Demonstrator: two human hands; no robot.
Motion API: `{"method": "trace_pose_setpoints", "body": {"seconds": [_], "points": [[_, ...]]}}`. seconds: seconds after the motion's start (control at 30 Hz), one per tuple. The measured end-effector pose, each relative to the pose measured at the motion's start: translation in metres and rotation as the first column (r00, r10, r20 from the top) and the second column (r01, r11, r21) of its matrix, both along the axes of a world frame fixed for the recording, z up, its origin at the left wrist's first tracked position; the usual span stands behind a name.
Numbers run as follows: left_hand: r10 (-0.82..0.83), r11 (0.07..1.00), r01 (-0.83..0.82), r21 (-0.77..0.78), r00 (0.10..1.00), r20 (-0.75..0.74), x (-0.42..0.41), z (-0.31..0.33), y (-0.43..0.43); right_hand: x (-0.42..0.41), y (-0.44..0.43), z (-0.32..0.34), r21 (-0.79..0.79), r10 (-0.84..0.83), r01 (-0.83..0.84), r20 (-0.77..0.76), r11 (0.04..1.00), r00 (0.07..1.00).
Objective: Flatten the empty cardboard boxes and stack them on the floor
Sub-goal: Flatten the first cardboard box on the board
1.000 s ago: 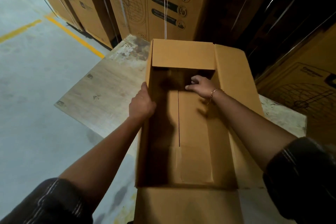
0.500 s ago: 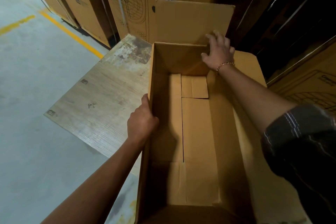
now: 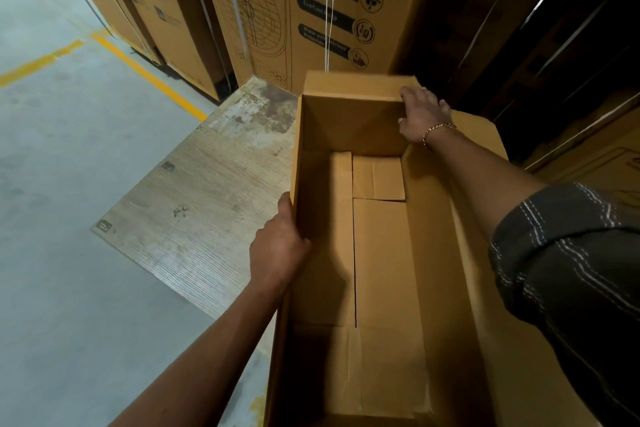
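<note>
Cardboard fills the middle of the view: a long, brown, open-topped cardboard box [image 3: 381, 253] stands on a pale wood-grain board [image 3: 207, 204] that lies on the grey concrete floor [image 3: 69, 184]. The left hand [image 3: 277, 246] grips the rim of the box's left long wall, thumb outside, fingers curled inside. The right hand [image 3: 420, 114], a gold chain bracelet [image 3: 438, 130] at its wrist, clasps the far end near the right corner, with fingers draped over the folded-out end flap and thumb down against the inner wall. The bottom flaps lie closed. Tall printed brown cartons [image 3: 311, 10] stand just behind the box, near a yellow floor line [image 3: 149, 74].
</note>
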State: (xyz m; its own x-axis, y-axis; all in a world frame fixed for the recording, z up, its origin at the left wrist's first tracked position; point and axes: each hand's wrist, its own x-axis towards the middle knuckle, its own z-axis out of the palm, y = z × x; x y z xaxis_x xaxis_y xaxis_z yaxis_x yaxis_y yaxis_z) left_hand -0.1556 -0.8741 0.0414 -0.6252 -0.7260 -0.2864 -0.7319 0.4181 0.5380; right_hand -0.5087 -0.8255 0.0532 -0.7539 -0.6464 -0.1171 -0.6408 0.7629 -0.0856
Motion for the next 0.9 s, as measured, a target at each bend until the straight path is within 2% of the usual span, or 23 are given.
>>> {"method": "trace_pose_setpoints", "body": {"seconds": [0.07,0.17,0.33,0.43,0.53,0.67,0.77,0.9], "points": [[-0.002,1.0,0.002,-0.009,1.0,0.008,0.0,0.002,0.002,0.015,0.022,0.002,-0.059,-0.039,0.04,0.018,0.997,0.999],[0.009,1.0,-0.009,-0.012,1.0,0.01,-0.002,0.006,0.002,0.053,0.067,0.001,-0.154,-0.143,0.168,0.163,0.974,0.976],[0.063,0.996,-0.061,0.062,0.997,-0.036,0.012,0.009,0.007,0.162,0.191,-0.011,-0.181,-0.199,0.276,0.351,0.944,0.915],[0.035,0.993,-0.026,0.112,0.996,-0.078,0.046,0.008,0.036,0.23,0.263,-0.013,-0.157,-0.182,0.269,0.422,0.95,0.888],[0.025,0.992,-0.017,0.127,0.998,-0.058,0.107,0.005,0.081,0.288,0.311,-0.012,-0.166,-0.199,0.32,0.502,0.933,0.841],[0.175,0.981,-0.172,0.088,0.984,-0.024,0.182,0.009,0.143,0.335,0.341,-0.005,-0.202,-0.205,0.39,0.592,0.899,0.779],[0.242,0.964,-0.235,0.121,0.969,-0.051,0.18,0.009,0.153,0.333,0.33,-0.005,-0.339,-0.147,0.506,0.699,0.793,0.699],[0.254,0.956,-0.233,0.18,0.961,-0.104,0.168,0.004,0.156,0.332,0.333,0.007,-0.433,-0.114,0.533,0.69,0.727,0.715]]}}
